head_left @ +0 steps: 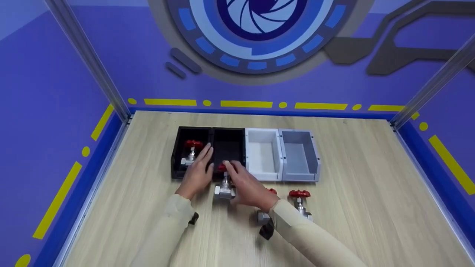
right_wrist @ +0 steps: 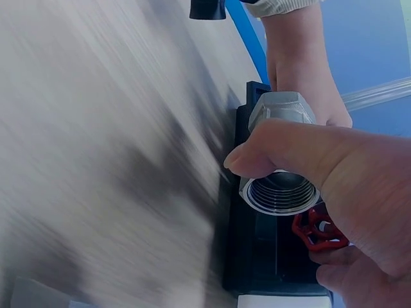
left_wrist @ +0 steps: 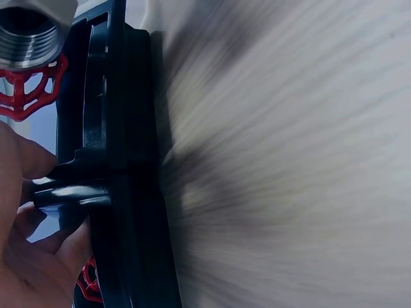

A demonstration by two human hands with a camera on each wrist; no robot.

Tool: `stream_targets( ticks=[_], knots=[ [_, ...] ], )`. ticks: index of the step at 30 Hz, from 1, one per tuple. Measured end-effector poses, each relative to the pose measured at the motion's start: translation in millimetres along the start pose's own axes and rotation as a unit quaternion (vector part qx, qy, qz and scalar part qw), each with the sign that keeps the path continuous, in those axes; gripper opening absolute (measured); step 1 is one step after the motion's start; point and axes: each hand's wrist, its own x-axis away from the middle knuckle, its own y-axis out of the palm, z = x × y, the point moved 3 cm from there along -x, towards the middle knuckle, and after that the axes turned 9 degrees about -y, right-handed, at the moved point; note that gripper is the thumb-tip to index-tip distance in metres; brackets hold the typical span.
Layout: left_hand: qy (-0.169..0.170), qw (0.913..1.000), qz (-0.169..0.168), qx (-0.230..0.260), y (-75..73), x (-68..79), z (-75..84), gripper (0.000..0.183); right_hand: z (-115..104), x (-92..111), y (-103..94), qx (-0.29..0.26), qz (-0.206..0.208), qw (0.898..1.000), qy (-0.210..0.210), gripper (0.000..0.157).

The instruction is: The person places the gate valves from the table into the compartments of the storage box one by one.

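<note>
My right hand (head_left: 250, 187) grips a steel gate valve (head_left: 224, 191) with a red handwheel, held just before the front of the second black bin (head_left: 229, 144). In the right wrist view the thumb (right_wrist: 260, 151) lies across its body, beside the threaded opening. With thumb and fingers on opposite sides, my left hand (head_left: 196, 176) pinches the adjoining walls (left_wrist: 70, 191) of the two black bins. Another red-wheeled valve (head_left: 191, 155) stands inside the leftmost black bin (head_left: 174, 163), partly hidden by the left fingers.
A white bin (head_left: 261, 152) and a grey bin (head_left: 300, 155) continue the row rightward. Two more valves, one (head_left: 262, 217) partly behind the right wrist and another (head_left: 300, 202) beyond the sleeve, stand on the wooden table (head_left: 371, 178). Blue-purple panels (head_left: 130, 48) enclose the table.
</note>
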Motion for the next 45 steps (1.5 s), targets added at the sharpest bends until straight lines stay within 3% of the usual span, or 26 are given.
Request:
stream_targets(
  ticks=[9,16,25,45],
  knots=[
    [0.004,1.0,0.002,-0.002,-0.4,0.5,-0.2,0.057,2,-5,-2.8,0.002,0.008,1.0,-0.015,0.119],
    [0.029,0.9995,0.014,-0.002,-0.1,0.3,-0.5,0.055,6,-9,-5.0,0.003,-0.007,1.0,0.001,0.122],
    [0.036,0.9991,0.022,-0.004,-0.4,0.2,-0.7,0.055,9,-17,-9.3,-0.002,-0.001,1.0,0.007,0.122],
    [0.017,0.9998,0.013,-0.006,0.9,-1.0,0.0,0.056,11,-31,-18.5,0.029,0.011,0.999,-0.013,0.119]
  ],
)
